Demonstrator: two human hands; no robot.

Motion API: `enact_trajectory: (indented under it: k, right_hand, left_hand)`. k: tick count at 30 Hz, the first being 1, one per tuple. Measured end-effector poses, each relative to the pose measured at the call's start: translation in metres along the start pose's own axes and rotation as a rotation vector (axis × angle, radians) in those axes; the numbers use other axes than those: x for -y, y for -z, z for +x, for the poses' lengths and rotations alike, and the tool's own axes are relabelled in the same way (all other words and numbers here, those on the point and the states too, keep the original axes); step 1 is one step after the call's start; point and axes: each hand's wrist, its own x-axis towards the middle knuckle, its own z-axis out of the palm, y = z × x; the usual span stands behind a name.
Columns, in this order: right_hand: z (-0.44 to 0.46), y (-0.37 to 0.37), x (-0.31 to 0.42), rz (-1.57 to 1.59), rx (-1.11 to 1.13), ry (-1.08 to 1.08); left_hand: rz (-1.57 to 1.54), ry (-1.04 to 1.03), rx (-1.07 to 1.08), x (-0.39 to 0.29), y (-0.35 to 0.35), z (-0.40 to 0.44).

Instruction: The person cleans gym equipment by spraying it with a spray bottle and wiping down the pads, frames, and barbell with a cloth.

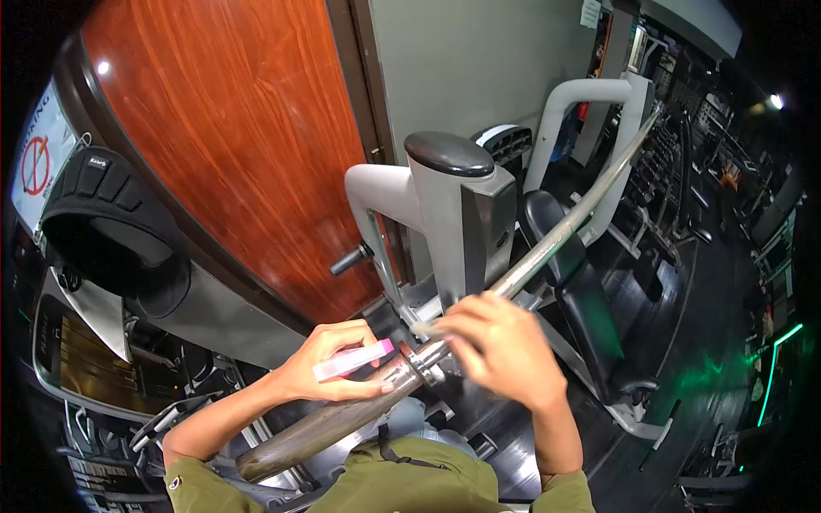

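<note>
A barbell (547, 244) runs diagonally across the view, its thick worn sleeve (316, 436) at the lower left and its collar (419, 363) between my hands. My left hand (329, 363) is closed on a small pink-and-white flat, oblong object (352, 359), with its fingers and thumb close to the sleeve beside the collar. My right hand (505, 350) is over the bar just past the collar. Its fingers are curled and blurred, with a small pale thing at their tips that I cannot make out.
A grey exercise machine (436, 222) with a black padded top stands ahead, with a black seat pad (590, 333) to its right. A wooden door (231, 154) is behind. At left hangs a black padded belt (111, 231). More gym equipment lines the right.
</note>
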Motion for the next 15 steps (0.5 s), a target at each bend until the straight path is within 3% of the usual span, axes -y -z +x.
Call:
enact_trajectory:
  k: [5, 7, 9, 11, 15]
  right_hand:
    - [0.004, 0.005, 0.001, 0.019, 0.095, -0.026]
    - [-0.009, 0.007, -0.013, -0.063, -0.097, -0.092]
    - [-0.021, 0.005, -0.007, -0.049, -0.23, -0.327]
    - [-0.031, -0.027, -0.002, -0.113, -0.347, -0.307]
    - [-0.052, -0.079, 0.012, 0.244, -0.546, -0.135]
  left_hand:
    - [0.015, -0.019, 0.019, -0.001, 0.0, -0.003]
    - [0.01, -0.031, 0.023, 0.003, -0.002, -0.007]
    - [-0.018, -0.017, -0.023, 0.007, -0.007, -0.011]
    - [-0.06, 0.031, -0.025, 0.01, -0.011, -0.015]
    - [-0.11, 0.058, -0.018, 0.017, -0.013, -0.015]
